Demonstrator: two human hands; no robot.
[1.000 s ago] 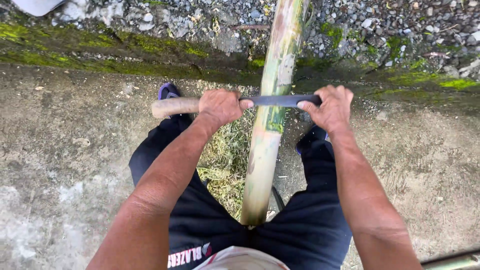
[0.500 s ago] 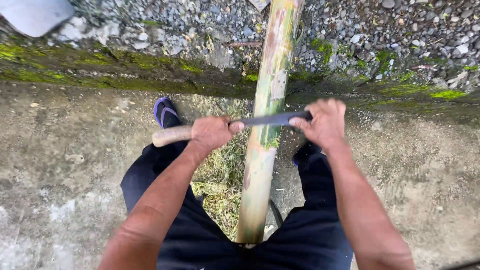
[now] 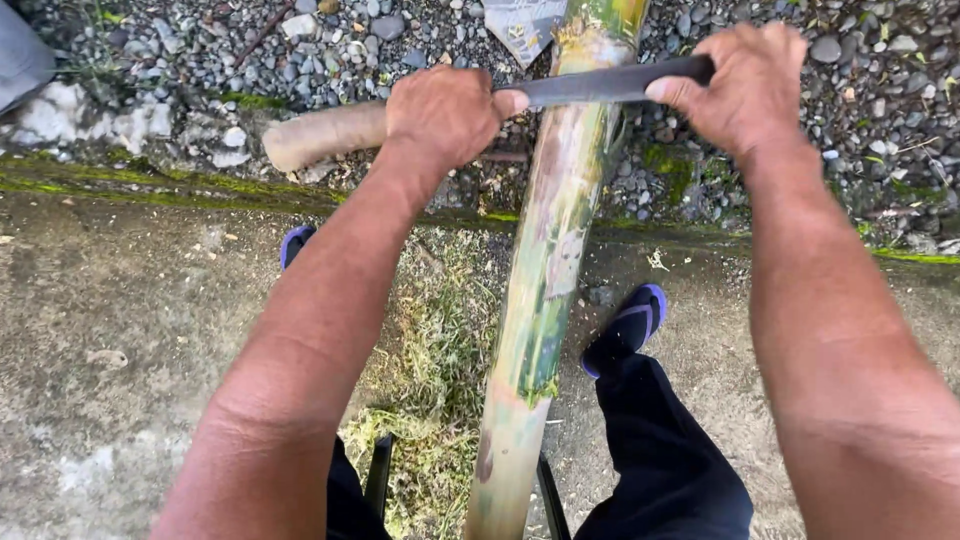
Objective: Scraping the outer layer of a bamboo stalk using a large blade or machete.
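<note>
**Two hands on a blade across a bamboo pole**

The left hand (image 3: 445,112) is closed around a pale wooden handle (image 3: 322,135) of a long knife. The dark blade (image 3: 600,84) lies across the bamboo pole (image 3: 545,290), touching its upper part. The right hand (image 3: 745,85) is closed on the far end of the blade, with the fingers wrapped over it (the tip itself is hidden under the hand). So both hands grip the same tool, one on each side of the pole.

The pole is green and yellowish, with scraped patches, and runs from between the person's legs up toward the gravel (image 3: 880,120). Its lower end sits on a dark stand (image 3: 380,475) near the bottom edge. Under the pole lies a heap of thin green shavings (image 3: 430,370) on the concrete ground (image 3: 120,330). The person wears dark trousers (image 3: 665,460) and dark sandals with a blue edge (image 3: 628,325). A mossy line (image 3: 150,190) separates the concrete from the gravel.
</note>
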